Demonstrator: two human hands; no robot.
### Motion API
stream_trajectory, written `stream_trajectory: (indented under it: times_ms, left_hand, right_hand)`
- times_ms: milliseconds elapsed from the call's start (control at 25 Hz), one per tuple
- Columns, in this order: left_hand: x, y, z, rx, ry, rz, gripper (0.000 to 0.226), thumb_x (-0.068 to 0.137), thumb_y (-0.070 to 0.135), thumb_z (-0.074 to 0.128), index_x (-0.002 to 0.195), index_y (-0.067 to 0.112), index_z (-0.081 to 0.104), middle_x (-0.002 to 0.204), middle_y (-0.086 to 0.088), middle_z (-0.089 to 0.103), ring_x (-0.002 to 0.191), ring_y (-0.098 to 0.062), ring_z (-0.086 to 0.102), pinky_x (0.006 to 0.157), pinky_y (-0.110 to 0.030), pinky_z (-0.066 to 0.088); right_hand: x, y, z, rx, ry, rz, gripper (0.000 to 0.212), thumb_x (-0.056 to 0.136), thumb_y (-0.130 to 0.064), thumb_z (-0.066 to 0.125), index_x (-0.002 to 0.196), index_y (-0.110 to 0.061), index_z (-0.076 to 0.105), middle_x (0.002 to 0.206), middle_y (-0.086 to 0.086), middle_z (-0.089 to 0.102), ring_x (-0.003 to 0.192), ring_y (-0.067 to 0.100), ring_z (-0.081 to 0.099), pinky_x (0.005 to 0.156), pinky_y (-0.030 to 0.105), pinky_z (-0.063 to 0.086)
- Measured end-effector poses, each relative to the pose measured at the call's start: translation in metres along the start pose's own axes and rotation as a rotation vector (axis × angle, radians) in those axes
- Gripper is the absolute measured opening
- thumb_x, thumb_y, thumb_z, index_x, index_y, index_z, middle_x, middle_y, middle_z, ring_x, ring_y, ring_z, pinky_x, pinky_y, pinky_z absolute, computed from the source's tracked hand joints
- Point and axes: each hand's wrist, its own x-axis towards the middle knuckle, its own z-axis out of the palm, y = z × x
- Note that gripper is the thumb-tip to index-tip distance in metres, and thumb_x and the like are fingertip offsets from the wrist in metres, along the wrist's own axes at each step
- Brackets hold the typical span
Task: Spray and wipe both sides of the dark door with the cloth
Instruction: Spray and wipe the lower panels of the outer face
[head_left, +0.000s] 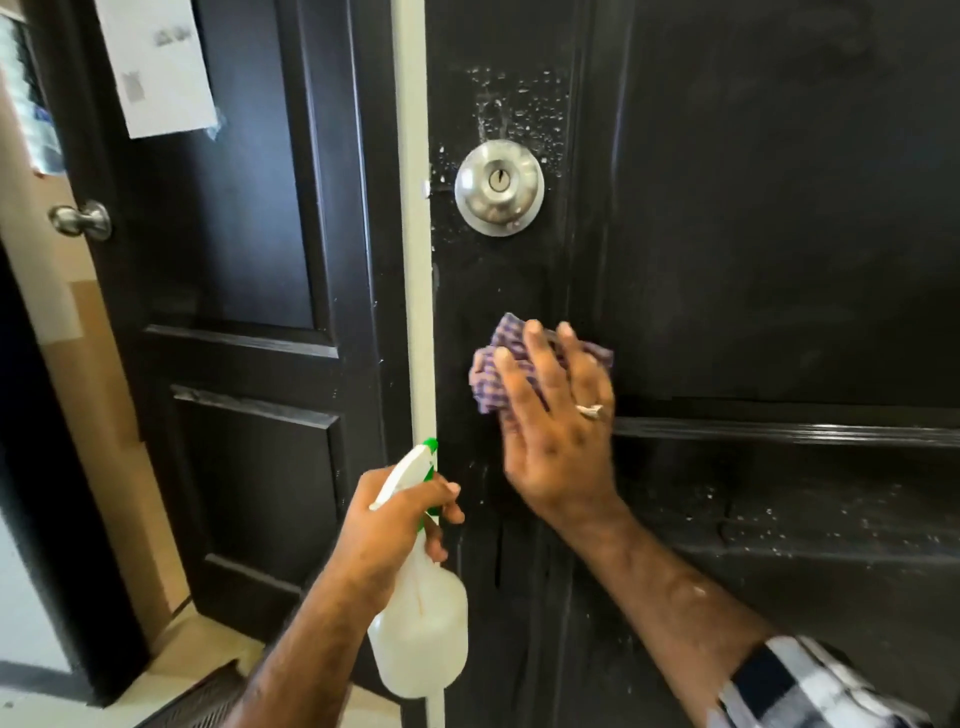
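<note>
The dark door (753, 234) fills the right half of the view, with spray droplets above and beside its silver knob (500, 187). My right hand (558, 436) presses a purple checked cloth (493, 379) flat against the door below the knob, fingers spread straight over it. My left hand (395, 525) grips the neck of a translucent spray bottle (421, 629) with a white and green nozzle, held low near the door's edge. More droplets speckle the lower panel at right.
A pale door edge or frame strip (418, 286) runs vertically at centre. To the left stands another dark panelled door (234, 260) with a paper sheet (156, 62) taped on it and a silver knob (83, 221). A floor vent (202, 696) lies below.
</note>
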Motion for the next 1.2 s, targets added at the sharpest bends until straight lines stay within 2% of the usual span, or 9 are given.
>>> stream_trajectory:
  times_ms: [240,320,400,480,720,800,960,1080,1200]
  left_hand:
    - [0.006,0.001,-0.022,0.026,0.03,0.06,0.047,0.086,0.016,0.077,0.121,0.028,0.05,0.097,-0.013,0.074,0.06,-0.017,0.063,0.064,-0.036,0.062]
    - [0.005,0.001,-0.028,0.015,0.011,0.068,0.045,0.087,0.016,0.076,0.12,0.03,0.049,0.094,-0.012,0.075,0.058,-0.016,0.063,0.065,-0.036,0.061]
    - [0.005,0.001,-0.028,0.016,0.025,0.063,0.044,0.087,0.016,0.076,0.118,0.032,0.049,0.099,-0.013,0.074,0.06,-0.017,0.063,0.065,-0.035,0.061]
    - [0.006,-0.002,-0.026,-0.017,0.051,0.067,0.041,0.087,0.015,0.076,0.116,0.031,0.05,0.098,-0.013,0.073,0.061,-0.017,0.063,0.061,-0.032,0.061]
    - [0.001,-0.017,-0.037,-0.003,0.055,0.044,0.046,0.086,0.014,0.077,0.118,0.032,0.048,0.104,-0.014,0.069,0.064,-0.018,0.063,0.062,-0.033,0.061]
    - [0.0,-0.021,-0.039,0.016,0.015,0.036,0.049,0.085,0.014,0.078,0.12,0.031,0.049,0.102,-0.015,0.073,0.062,-0.019,0.063,0.065,-0.036,0.061]
    - [0.0,-0.015,-0.028,0.003,0.013,0.048,0.043,0.085,0.012,0.077,0.11,0.035,0.051,0.097,-0.01,0.074,0.063,-0.02,0.063,0.067,-0.04,0.062]
    - [-0.004,-0.014,-0.019,-0.015,0.0,0.085,0.031,0.086,0.004,0.073,0.095,0.03,0.059,0.08,-0.007,0.073,0.058,-0.021,0.058,0.068,-0.042,0.059]
    - [-0.006,-0.022,-0.011,0.016,-0.083,0.095,0.024,0.087,0.002,0.073,0.082,0.025,0.07,0.084,-0.016,0.074,0.054,-0.022,0.057,0.064,-0.041,0.058]
  right_hand:
    - [-0.081,0.025,-0.009,-0.036,-0.402,-0.683,0.081,0.09,-0.009,0.066,0.166,-0.014,0.039,0.176,0.014,0.027,0.165,0.038,0.019,0.135,0.055,0.009]
    - [-0.027,0.029,-0.01,-0.04,-0.293,-0.582,0.078,0.089,-0.003,0.062,0.164,-0.012,0.042,0.174,0.015,0.031,0.163,0.041,0.022,0.134,0.059,0.013]
    - [0.044,0.01,0.004,-0.03,-0.083,-0.269,0.067,0.097,-0.005,0.057,0.163,-0.012,0.045,0.173,0.014,0.034,0.162,0.044,0.024,0.132,0.06,0.017]
    - [0.064,-0.024,0.019,-0.006,-0.033,-0.12,0.06,0.104,-0.01,0.053,0.163,-0.014,0.045,0.173,0.014,0.034,0.162,0.044,0.023,0.131,0.06,0.019]
    - [-0.098,-0.001,0.006,-0.029,-0.44,-0.621,0.081,0.09,-0.006,0.067,0.166,-0.014,0.039,0.175,0.015,0.029,0.164,0.04,0.02,0.132,0.058,0.022]
    - [-0.06,0.011,0.004,-0.043,-0.358,-0.579,0.08,0.088,-0.005,0.064,0.165,-0.014,0.042,0.174,0.014,0.032,0.163,0.041,0.023,0.132,0.059,0.022]
    - [0.025,-0.025,0.021,0.004,-0.064,-0.097,0.065,0.098,-0.003,0.058,0.161,-0.012,0.048,0.171,0.016,0.037,0.161,0.044,0.026,0.13,0.06,0.021]
    - [-0.067,-0.019,0.019,-0.004,-0.274,-0.297,0.073,0.094,0.002,0.063,0.163,-0.012,0.044,0.172,0.016,0.034,0.163,0.043,0.023,0.132,0.06,0.02]
    - [-0.124,0.053,-0.026,-0.062,-0.427,-0.534,0.083,0.083,0.005,0.068,0.162,-0.013,0.046,0.171,0.015,0.037,0.162,0.04,0.028,0.129,0.059,0.028]
